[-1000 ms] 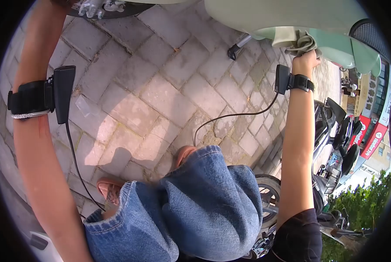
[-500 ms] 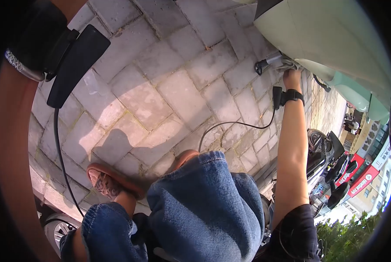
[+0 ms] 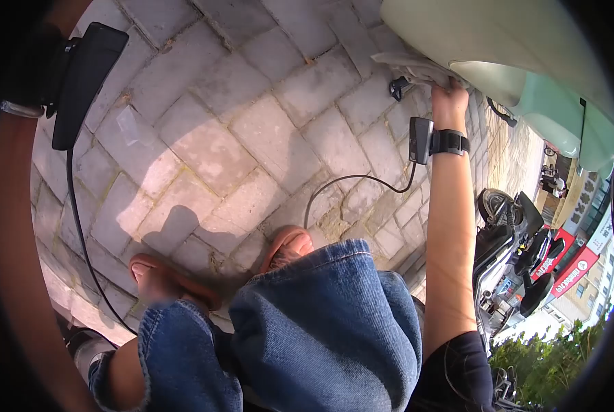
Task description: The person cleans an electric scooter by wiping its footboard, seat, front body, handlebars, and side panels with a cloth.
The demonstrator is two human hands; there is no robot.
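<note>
Cloth (image 3: pixel 422 69) spread wider than before: pale grey, creased, in right hand (image 3: pixel 449 97).

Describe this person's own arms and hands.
The left arm wears a black strap with a wedge-shaped black box trailing a dark cable, plus a silvery band; left hand out of view. The right wrist has a second strap, smaller box and thin cord; the right hand looks ungloved, the sleeve dark.

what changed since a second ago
The right hand and grey cloth have shifted left across the view, closer to the dark stand foot, with the cloth now spread out instead of bunched. The hand stays on the cloth; both shoes remain on the paving.
</note>
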